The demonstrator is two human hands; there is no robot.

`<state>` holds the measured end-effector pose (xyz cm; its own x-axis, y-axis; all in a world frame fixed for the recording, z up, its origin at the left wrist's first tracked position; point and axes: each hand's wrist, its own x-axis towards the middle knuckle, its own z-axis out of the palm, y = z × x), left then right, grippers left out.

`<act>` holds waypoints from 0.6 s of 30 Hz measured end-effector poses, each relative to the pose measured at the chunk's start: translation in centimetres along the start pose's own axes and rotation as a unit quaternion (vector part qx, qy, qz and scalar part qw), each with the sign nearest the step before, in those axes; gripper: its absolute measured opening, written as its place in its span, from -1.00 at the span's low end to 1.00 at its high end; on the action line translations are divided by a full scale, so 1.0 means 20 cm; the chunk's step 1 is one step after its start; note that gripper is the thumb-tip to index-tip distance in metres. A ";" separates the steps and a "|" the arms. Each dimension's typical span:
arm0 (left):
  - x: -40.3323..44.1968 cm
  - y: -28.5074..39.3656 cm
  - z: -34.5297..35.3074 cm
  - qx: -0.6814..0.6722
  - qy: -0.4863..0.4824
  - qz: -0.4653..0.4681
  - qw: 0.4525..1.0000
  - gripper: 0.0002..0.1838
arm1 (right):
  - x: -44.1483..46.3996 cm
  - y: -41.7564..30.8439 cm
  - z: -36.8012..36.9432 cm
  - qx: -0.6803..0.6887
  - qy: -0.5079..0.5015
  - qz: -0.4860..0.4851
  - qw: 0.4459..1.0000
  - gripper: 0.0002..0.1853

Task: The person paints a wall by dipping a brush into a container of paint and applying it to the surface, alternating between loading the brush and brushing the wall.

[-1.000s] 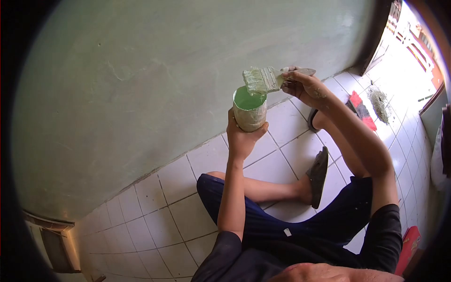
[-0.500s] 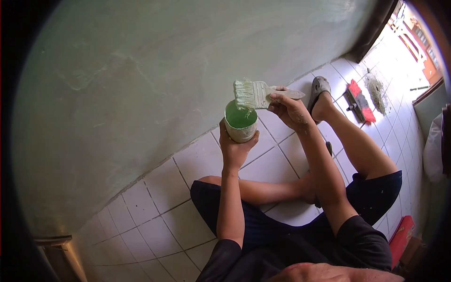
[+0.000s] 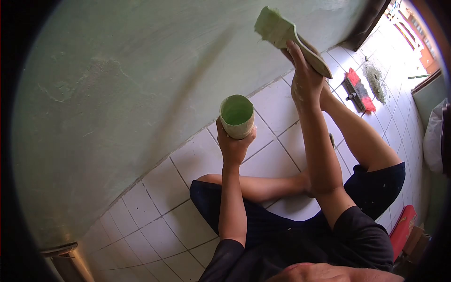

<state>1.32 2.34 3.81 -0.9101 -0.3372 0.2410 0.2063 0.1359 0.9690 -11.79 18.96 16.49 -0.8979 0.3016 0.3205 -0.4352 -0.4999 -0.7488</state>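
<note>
My left hand is wrapped round a paint-smeared cup, its mouth tipped toward me. Pale green paint shows inside it. Up and to the right, my right hand grips a wide paintbrush by its handle. The bristles point up and left, loaded with pale green paint, in front of the wall. Whether the bristles touch the wall I cannot tell. The wall has a pale green coat with some rough patches.
White floor tiles run along the wall's foot, under my crossed legs. A red and black broom head lies at the right beside a heap of debris. Further right are a white plastic bag and a red object.
My right hand has lifted the paintbrush from above the cup, up and to the right toward the wall. My left hand and the cup have shifted slightly.
</note>
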 end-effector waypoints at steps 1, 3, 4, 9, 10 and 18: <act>0.00 -0.01 0.00 -0.001 0.002 0.007 1.000 -0.12 | 0.02 0.01 0.02 -0.117 0.011 -0.097 0.988 -0.66; 0.00 -0.03 0.00 -0.002 0.003 0.013 1.000 -0.14 | 0.01 0.04 0.07 -0.232 0.022 -0.191 0.953 -0.67; 0.00 -0.05 0.00 -0.010 0.005 0.011 1.000 -0.15 | -0.01 0.07 0.12 -0.225 0.036 -0.219 0.949 -0.72; -0.01 -0.13 0.01 0.000 0.019 0.050 0.999 -0.09 | -0.21 0.21 0.39 -0.238 -0.082 -0.426 0.869 -0.69; -0.01 -0.11 0.02 0.006 0.031 0.035 0.999 -0.12 | -0.30 0.24 0.44 -0.218 -0.094 -0.355 0.904 -0.68; -0.03 -0.14 0.00 -0.041 0.014 0.025 0.999 -0.11 | -0.24 0.22 0.36 -0.200 -0.176 -0.328 0.907 -0.70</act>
<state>1.35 2.21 0.93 -0.8882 -0.3575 0.2886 0.2798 0.0774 0.9569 -9.95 9.39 15.86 -0.4512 0.1144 0.8851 -0.8874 0.0477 -0.4585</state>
